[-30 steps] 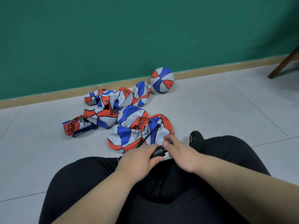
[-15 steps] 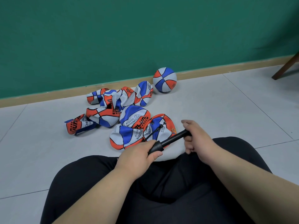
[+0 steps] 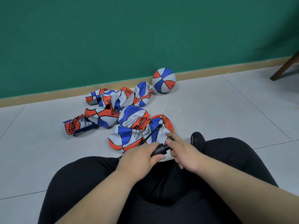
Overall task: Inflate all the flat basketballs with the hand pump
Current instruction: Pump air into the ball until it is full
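On the head camera I see the left hand (image 3: pixel 139 157) clenched round the barrel of the black plastic hand pump (image 3: pixel 159 150), just above the lap in black trousers (image 3: pixel 161 199). The right hand (image 3: pixel 184 152) is close beside it, thumb and fingers closed on the pump's handle end, which is mostly hidden. A thin black hose (image 3: pixel 152 132) runs from the pump to the nearest flat orange, blue and grey basketball (image 3: pixel 163 135). That ball lies on the grey tiled floor (image 3: pixel 218 110) just beyond both hands, touching the heap of other flat balls (image 3: pixel 113 110). One round inflated ball (image 3: pixel 163 80) rests against the green wall (image 3: pixel 145 38).
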